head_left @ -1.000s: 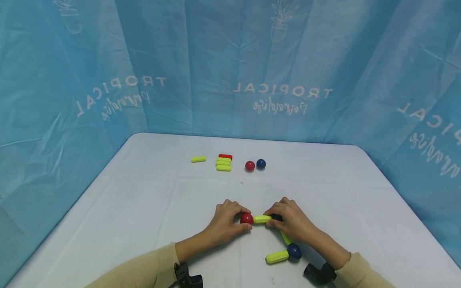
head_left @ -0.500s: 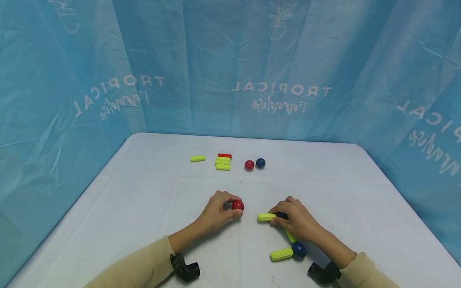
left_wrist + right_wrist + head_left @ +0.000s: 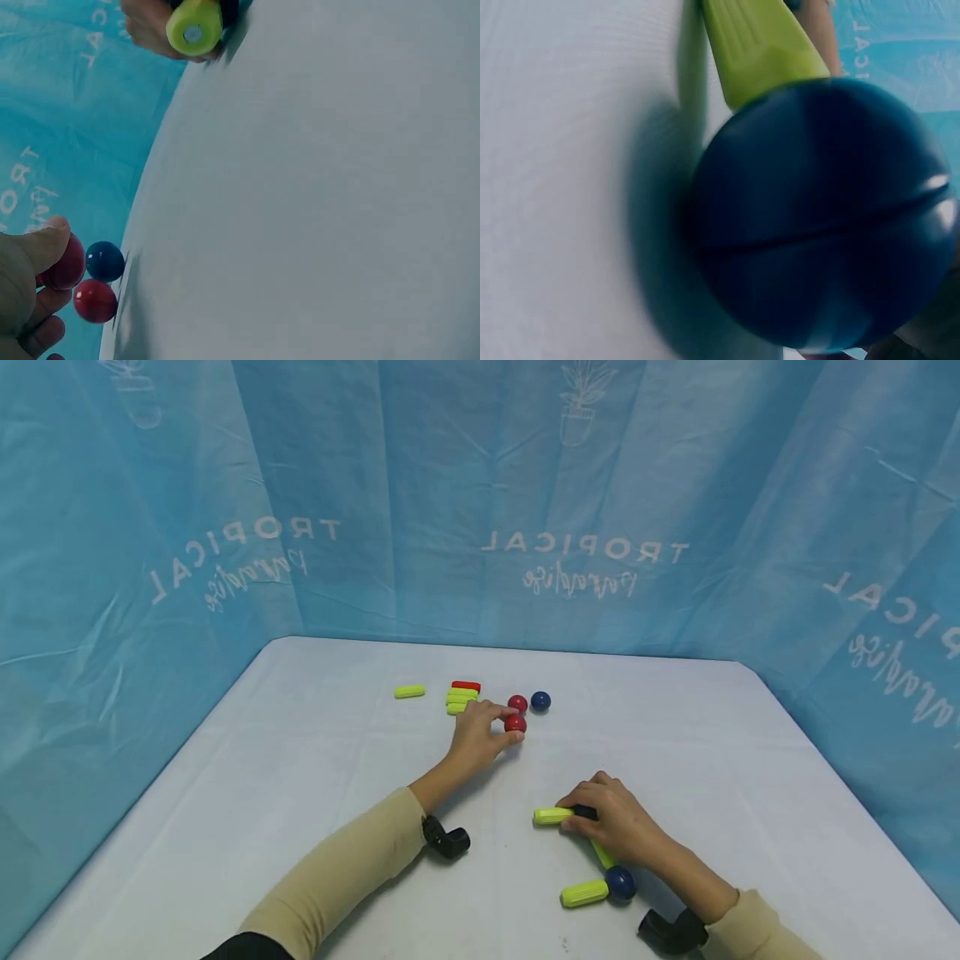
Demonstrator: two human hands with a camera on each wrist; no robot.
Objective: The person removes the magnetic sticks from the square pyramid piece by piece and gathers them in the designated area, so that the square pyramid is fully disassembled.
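My left hand pinches a red ball between thumb and fingers, just in front of a second red ball. Beside that one lies a blue ball. My right hand holds a dark ball, mostly covered by its fingers, which joins two yellow-green sticks. One stick points left; the other runs down to a large blue ball. From this ball another yellow-green stick extends left. The right wrist view is largely filled by a blue ball.
At the back, a red stick lies above several yellow-green sticks, partly behind my left hand. One more yellow-green stick is left of them. A white-covered table meets a blue curtain at its far edge.
My left hand has carried the red ball away from the end of the stick, first leftward, then far back to the other balls. My right hand has shifted slightly right with its dark ball.
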